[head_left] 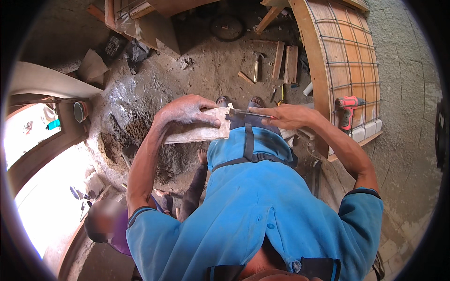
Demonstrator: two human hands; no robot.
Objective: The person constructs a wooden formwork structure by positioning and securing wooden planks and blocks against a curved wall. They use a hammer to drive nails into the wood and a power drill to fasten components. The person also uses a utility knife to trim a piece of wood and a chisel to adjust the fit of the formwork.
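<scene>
Above a dirt floor: a person in a blue shirt is standing and working a pale flat board held out in front of the body.
Left hand: the left hand is gripping the board from above, fingers curled over its top edge and thumb pressing its face.
Right hand: the right hand is clamped around a slim metal tool, whose tip is touching the board's right end.
Board: it is being held level at waist height, above the person's sandalled feet.
Floor: a hammer and short wood offcuts are lying on the dirt floor beyond the feet.
Right side: a red power drill is resting on a ledge beside a curved wooden frame covered with wire mesh.
Lower left: another person, seen only partly, is crouching near a bright arched opening.
</scene>
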